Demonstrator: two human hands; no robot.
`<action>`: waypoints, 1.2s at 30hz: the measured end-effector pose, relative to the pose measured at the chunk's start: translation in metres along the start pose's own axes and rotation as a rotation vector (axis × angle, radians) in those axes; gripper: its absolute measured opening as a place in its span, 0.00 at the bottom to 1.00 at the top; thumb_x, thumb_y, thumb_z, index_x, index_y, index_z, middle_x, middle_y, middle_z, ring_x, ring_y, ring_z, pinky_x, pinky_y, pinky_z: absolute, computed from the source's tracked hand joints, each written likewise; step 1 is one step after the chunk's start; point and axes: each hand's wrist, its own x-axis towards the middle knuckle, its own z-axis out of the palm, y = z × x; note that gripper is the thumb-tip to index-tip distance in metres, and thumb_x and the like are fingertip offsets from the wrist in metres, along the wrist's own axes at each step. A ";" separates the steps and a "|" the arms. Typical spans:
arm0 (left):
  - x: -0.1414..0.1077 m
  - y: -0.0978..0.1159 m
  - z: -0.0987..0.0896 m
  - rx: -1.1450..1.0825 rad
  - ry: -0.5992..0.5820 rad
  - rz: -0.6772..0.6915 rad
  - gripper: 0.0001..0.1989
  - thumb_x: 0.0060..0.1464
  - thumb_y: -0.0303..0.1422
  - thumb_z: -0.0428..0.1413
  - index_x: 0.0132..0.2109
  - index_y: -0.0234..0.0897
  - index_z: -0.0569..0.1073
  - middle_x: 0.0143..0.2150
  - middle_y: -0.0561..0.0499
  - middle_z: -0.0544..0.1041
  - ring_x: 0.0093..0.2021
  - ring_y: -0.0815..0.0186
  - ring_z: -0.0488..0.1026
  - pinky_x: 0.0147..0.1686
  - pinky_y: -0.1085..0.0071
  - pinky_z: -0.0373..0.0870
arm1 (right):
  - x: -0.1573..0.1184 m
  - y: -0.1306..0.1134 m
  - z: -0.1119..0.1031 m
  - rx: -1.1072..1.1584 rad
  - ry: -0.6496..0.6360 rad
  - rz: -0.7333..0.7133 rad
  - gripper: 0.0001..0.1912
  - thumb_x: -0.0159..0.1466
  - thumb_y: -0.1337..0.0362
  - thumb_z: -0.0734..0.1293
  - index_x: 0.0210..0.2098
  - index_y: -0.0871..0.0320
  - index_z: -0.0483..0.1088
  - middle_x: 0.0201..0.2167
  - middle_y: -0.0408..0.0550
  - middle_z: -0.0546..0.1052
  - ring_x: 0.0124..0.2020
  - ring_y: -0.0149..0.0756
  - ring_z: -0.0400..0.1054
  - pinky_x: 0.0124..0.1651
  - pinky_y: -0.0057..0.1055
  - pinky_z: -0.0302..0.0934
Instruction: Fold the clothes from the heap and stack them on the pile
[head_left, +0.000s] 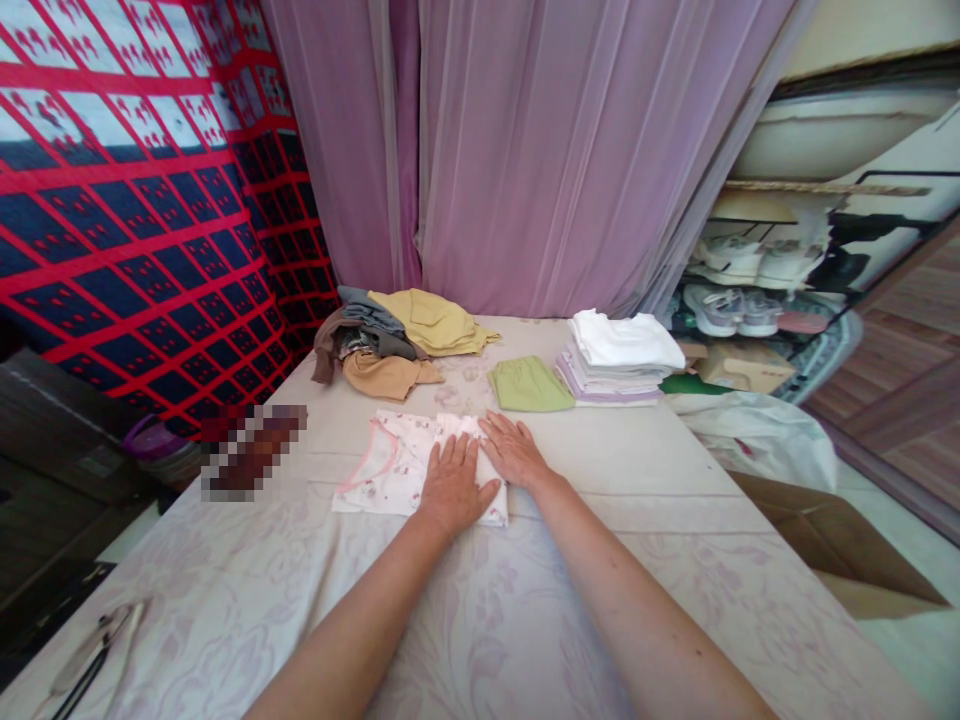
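A white shirt with a small print and pink neckline [381, 465] lies folded on the patterned tablecloth [637, 600], its neck opening towards the left. My left hand [454, 485] rests flat on the shirt's middle, fingers stretched out. At the shirt's right edge, my right hand [514, 452] lies flat, its fingers over the cloth and pointing up and left. Neither hand grips the fabric. Just behind my right hand sits a folded green garment [529, 384], touching a stack of folded clothes [622, 350] with a white piece on top.
A loose heap of clothes [390, 335] is at the back left, with yellow, tan and grey pieces. A purple curtain [525, 150] hangs behind the table. Shoes [731, 310] stand on a rack at right, above an open cardboard box [832, 540]. Eyeglasses [97, 650] lie front left.
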 end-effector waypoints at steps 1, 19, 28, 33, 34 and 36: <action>-0.003 -0.002 -0.001 -0.025 0.020 0.029 0.35 0.59 0.48 0.45 0.65 0.29 0.56 0.68 0.38 0.52 0.68 0.51 0.46 0.64 0.51 0.41 | -0.002 0.001 0.000 0.020 0.061 0.030 0.26 0.67 0.59 0.52 0.64 0.57 0.54 0.67 0.52 0.54 0.66 0.38 0.46 0.65 0.42 0.40; -0.045 0.043 -0.015 0.180 -0.035 0.152 0.18 0.60 0.30 0.48 0.56 0.30 0.68 0.43 0.40 0.73 0.44 0.54 0.71 0.37 0.61 0.73 | 0.021 0.001 -0.017 0.667 -0.019 0.511 0.14 0.58 0.56 0.63 0.31 0.61 0.73 0.16 0.41 0.70 0.20 0.29 0.65 0.23 0.22 0.57; -0.053 0.044 -0.039 0.117 -0.117 0.137 0.21 0.56 0.22 0.44 0.54 0.40 0.68 0.46 0.42 0.74 0.39 0.56 0.76 0.34 0.63 0.74 | 0.015 -0.008 -0.035 0.833 0.104 0.502 0.34 0.54 0.66 0.62 0.60 0.56 0.57 0.26 0.41 0.73 0.21 0.28 0.63 0.21 0.22 0.55; -0.054 0.053 -0.041 -0.211 0.009 0.178 0.18 0.58 0.25 0.46 0.51 0.44 0.71 0.55 0.47 0.72 0.44 0.60 0.75 0.42 0.64 0.73 | -0.003 0.016 -0.062 0.886 0.108 0.471 0.30 0.52 0.67 0.61 0.56 0.54 0.62 0.22 0.38 0.69 0.19 0.27 0.61 0.21 0.21 0.53; -0.054 0.056 -0.039 -0.320 0.056 0.190 0.18 0.57 0.25 0.46 0.50 0.44 0.72 0.54 0.49 0.72 0.45 0.61 0.75 0.44 0.65 0.72 | -0.007 0.022 -0.068 0.906 0.094 0.463 0.28 0.52 0.67 0.61 0.54 0.54 0.64 0.21 0.37 0.68 0.19 0.27 0.60 0.21 0.21 0.52; -0.055 0.059 -0.034 -0.553 0.175 0.207 0.18 0.55 0.23 0.46 0.47 0.43 0.74 0.49 0.51 0.75 0.46 0.65 0.74 0.48 0.69 0.70 | -0.012 0.030 -0.081 0.954 0.052 0.440 0.22 0.52 0.66 0.62 0.48 0.55 0.67 0.20 0.36 0.68 0.18 0.26 0.59 0.21 0.20 0.51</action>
